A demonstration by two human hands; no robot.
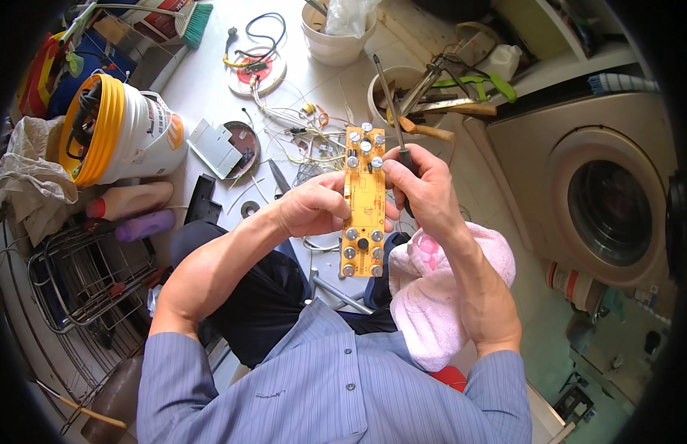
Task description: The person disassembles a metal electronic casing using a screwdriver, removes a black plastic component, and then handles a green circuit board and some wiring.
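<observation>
A long yellow circuit board (369, 200) with round silver-topped components at both ends is held upright over my lap. My left hand (317, 203) grips its left edge, the thumb lying on the board's face and fingertips showing past the right edge. In my right hand (423, 181) is a screwdriver (391, 103) with a dark handle, its long shaft pointing up and away. The fingers of that hand are wrapped round the handle close beside the board's right edge. Behind the board, loose wires (306, 137) lie tangled on the floor.
A pink towel (440, 296) hangs over my right knee. To the right stands a washing machine (580, 185); to the left, a white bucket (140, 133) with a yellow rim. A tub of tools (395, 85), a dark round pan (244, 148) and a wire rack (85, 274) surround me.
</observation>
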